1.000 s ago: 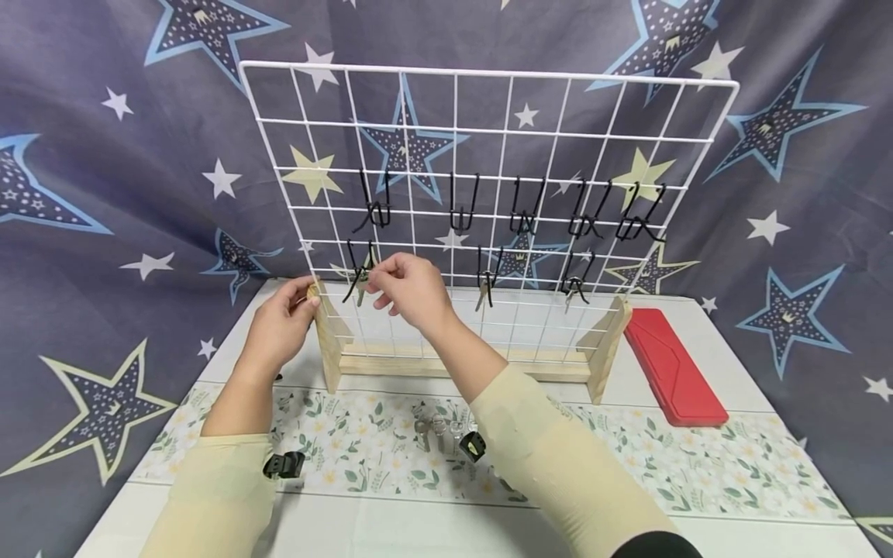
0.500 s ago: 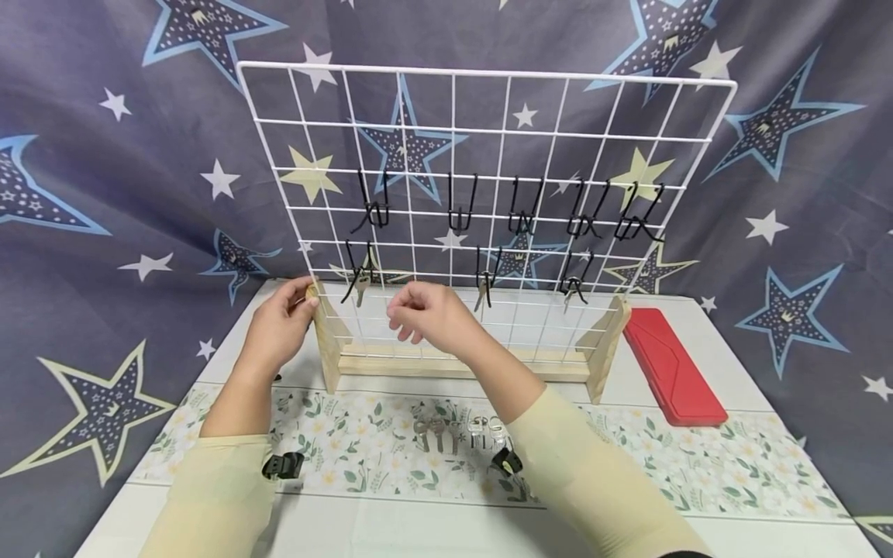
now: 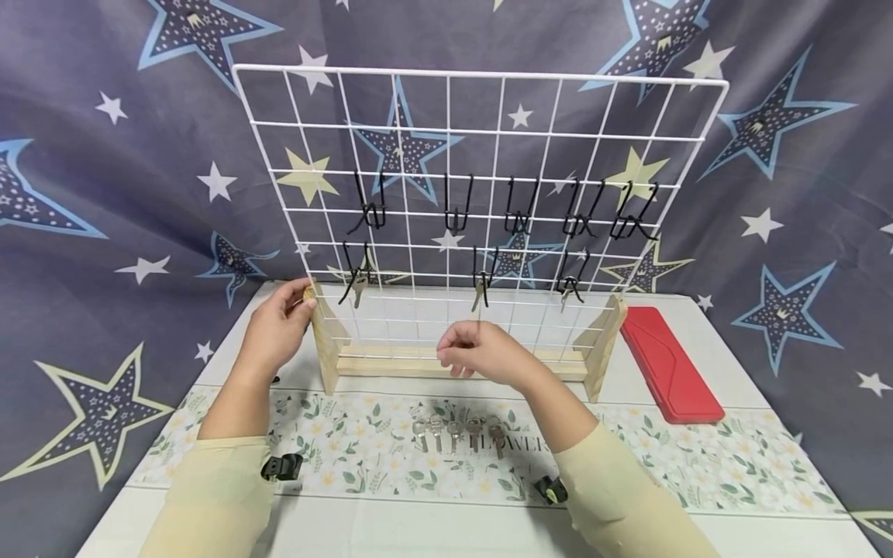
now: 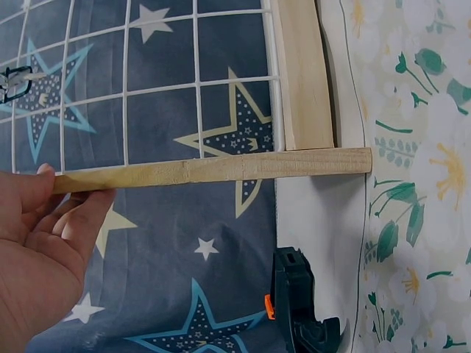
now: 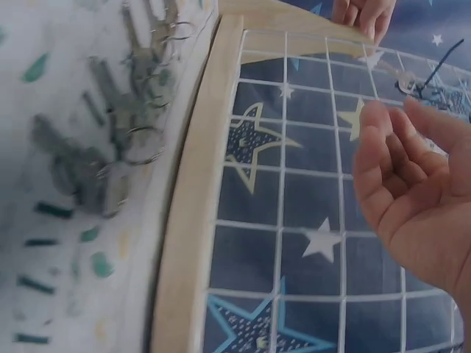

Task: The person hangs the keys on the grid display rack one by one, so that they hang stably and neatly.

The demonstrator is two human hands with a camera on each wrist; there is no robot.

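Observation:
My left hand [image 3: 277,324] grips the wooden side support [image 3: 320,337] of a white wire grid rack [image 3: 448,76], thumb on one face and fingers on the other in the left wrist view. My right hand [image 3: 491,353] hovers before the rack's lower part with loosely curled fingers and holds nothing. Three keys hang from the lower black hooks: a left key [image 3: 360,293], a middle key [image 3: 479,293] and a right key [image 3: 566,294]. Several keys with rings [image 3: 453,435] lie in a row on the flowered mat [image 3: 349,457], below my right hand.
An upper row of black hooks [image 3: 518,221] hangs on the grid. A wooden crossbar [image 3: 391,364] joins the two supports. To the right lies a red case [image 3: 670,364]. A black clamp-like object [image 4: 298,301] is near the left support. A star-patterned cloth [image 3: 125,201] hangs behind.
My right hand has moved away from the lower left hook, rightward and down, leaving a key hanging there. More of the loose keys show on the mat. My left hand stays on the support.

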